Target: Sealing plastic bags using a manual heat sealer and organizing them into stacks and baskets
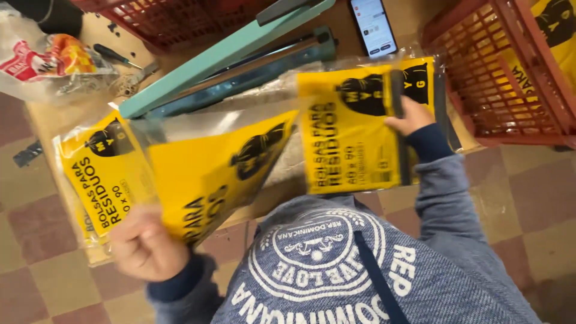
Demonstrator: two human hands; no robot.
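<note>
Left hand (147,246) fingers pinch a yellow printed plastic packet (204,174) lifted off a stack (99,180), left of the teal bar sealer (234,54). Right hand (411,117) fingers press another packet (354,129) (unsealed?) below the sealer.

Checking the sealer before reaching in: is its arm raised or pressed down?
Raised: the teal sealer arm angles up, leaving an open gap above its base bar.

Checkered floor (36,282) of red-brown and tan tiles below wooden table (45,123). Red plastic crate (510,90) at table's right end, another crate (174,24) at far edge. Warm light.
</note>
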